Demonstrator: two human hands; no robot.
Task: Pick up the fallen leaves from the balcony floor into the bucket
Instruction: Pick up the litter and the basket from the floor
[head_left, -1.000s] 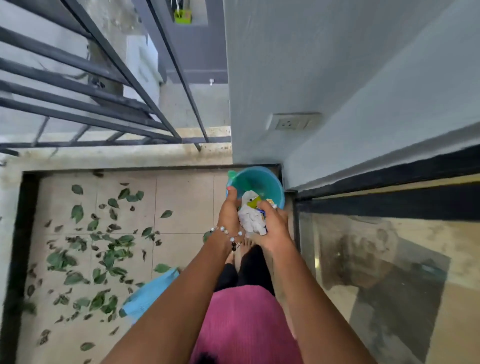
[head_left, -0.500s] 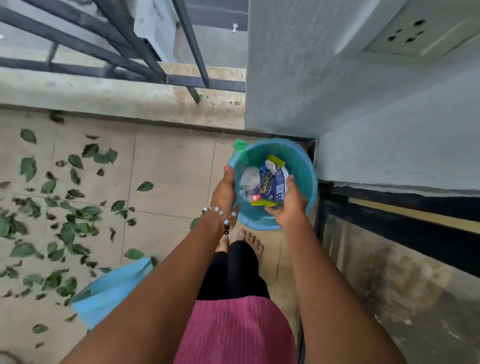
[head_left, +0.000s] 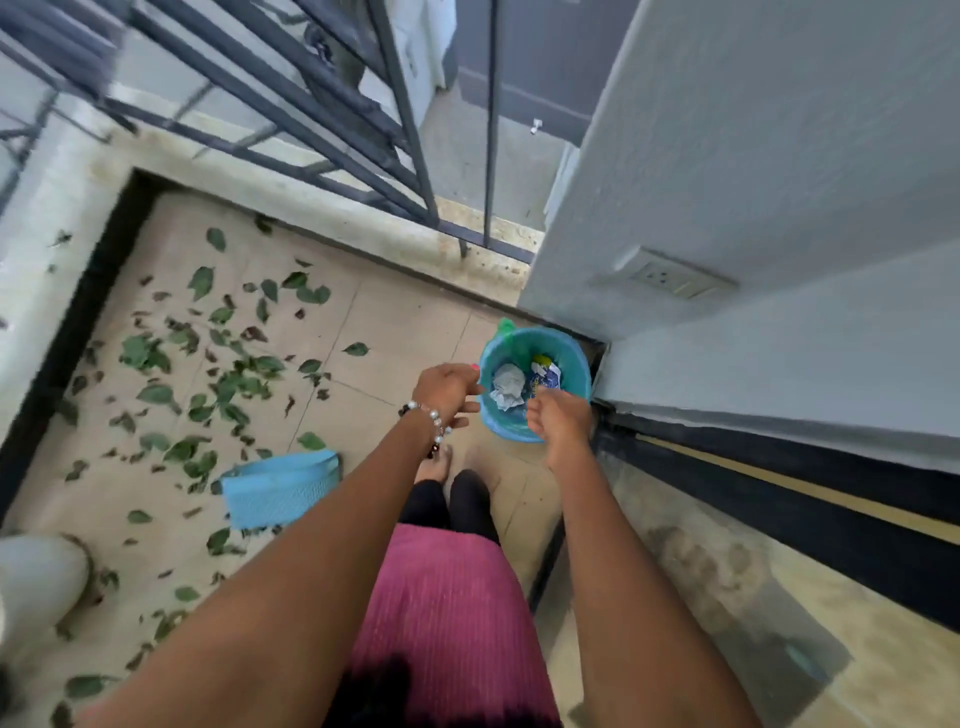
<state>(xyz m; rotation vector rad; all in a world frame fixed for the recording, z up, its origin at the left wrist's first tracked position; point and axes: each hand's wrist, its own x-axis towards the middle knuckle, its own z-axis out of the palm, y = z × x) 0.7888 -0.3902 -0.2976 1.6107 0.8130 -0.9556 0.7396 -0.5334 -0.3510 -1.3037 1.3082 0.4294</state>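
So the teal bucket (head_left: 535, 384) sits on the tiled floor (head_left: 405, 332) right in the corner by the grey wall (head_left: 727, 182), with crumpled white paper (head_left: 508, 385) and a blue-yellow wrapper (head_left: 545, 375) inside. Both hands hang just above its near rim, not gripping anything — left hand (head_left: 447, 387) with the bead bracelet (head_left: 434, 421) has fingers loosely curled, right hand (head_left: 558, 421) looks relaxed too. The leaves (head_left: 208, 374) are scattered over the tiles well to the left, and a light blue dustpan-looking thing (head_left: 280, 491) lies among them.
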